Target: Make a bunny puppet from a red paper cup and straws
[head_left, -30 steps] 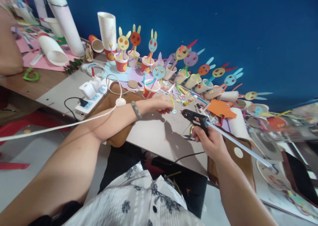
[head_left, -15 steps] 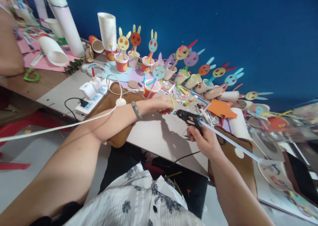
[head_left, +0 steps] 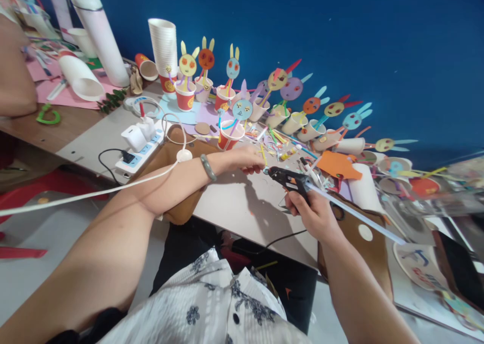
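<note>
My right hand (head_left: 312, 210) is wrapped round the handle of a black glue gun (head_left: 289, 179), whose nozzle points left. A long translucent glue stick (head_left: 355, 215) sticks out of its back. Just off the nozzle, my left hand (head_left: 247, 160) is closed in a pinch on a thin yellow strip (head_left: 263, 155). A small pale blue piece (head_left: 265, 170) shows at the fingertips, against or very near the nozzle; I cannot tell if they touch. Behind my left hand stands a red paper cup (head_left: 230, 136) with a blue paper rabbit face (head_left: 242, 110) on it.
More cups with rabbit figures (head_left: 291, 89) line the blue wall. A tall cup stack (head_left: 163, 46) and a white power strip (head_left: 139, 155) are on the left. Paper scraps (head_left: 278, 139) and orange paper (head_left: 338, 165) lie behind the glue gun. A white cable (head_left: 94, 193) crosses above my left forearm.
The glue gun's rear and the glue stick have shifted very slightly to the right and down. My left hand holds almost the same place.
</note>
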Demonstrator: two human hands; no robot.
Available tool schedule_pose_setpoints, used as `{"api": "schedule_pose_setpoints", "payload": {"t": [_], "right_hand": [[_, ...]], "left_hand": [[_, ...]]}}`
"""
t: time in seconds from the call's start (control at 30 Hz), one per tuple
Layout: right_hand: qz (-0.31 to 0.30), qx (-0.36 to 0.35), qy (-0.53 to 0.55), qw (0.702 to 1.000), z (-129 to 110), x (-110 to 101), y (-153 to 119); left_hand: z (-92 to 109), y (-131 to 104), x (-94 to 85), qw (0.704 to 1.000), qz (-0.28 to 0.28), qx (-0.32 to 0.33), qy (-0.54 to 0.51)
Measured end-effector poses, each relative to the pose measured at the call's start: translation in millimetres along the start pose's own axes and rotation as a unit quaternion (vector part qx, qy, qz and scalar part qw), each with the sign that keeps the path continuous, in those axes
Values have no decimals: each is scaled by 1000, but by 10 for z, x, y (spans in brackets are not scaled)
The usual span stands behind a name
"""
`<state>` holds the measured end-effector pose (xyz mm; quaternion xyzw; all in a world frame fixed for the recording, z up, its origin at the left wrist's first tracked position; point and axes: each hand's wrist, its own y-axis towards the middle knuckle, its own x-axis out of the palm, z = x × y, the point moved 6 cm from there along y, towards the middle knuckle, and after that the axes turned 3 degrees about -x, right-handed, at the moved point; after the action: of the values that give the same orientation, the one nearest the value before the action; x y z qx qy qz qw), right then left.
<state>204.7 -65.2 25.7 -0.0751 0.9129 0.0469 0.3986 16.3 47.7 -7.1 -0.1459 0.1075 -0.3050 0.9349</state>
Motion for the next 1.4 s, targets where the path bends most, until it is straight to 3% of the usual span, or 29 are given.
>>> {"api": "schedule_pose_setpoints", "payload": {"t": [0.8, 0.9, 1.1, 1.27, 1.4], "right_hand": [[-14, -23, -6, 1000, 42, -25, 7], [-16, -28, -26, 999, 114, -70, -21], [86, -52, -136, 986, 303, -303, -33], [28, -78, -237, 968, 534, -108, 106], [29, -90, -286, 954, 752, 16, 269]], "left_hand": [[9, -13, -7, 1000, 9, -10, 4], [1, -7, -32, 1000, 24, -12, -2], [-12, 37, -104, 998, 59, -11, -29], [-8, 45, -126, 995, 70, -1, -67], [-3, 29, -114, 995, 66, 1, -75]]}}
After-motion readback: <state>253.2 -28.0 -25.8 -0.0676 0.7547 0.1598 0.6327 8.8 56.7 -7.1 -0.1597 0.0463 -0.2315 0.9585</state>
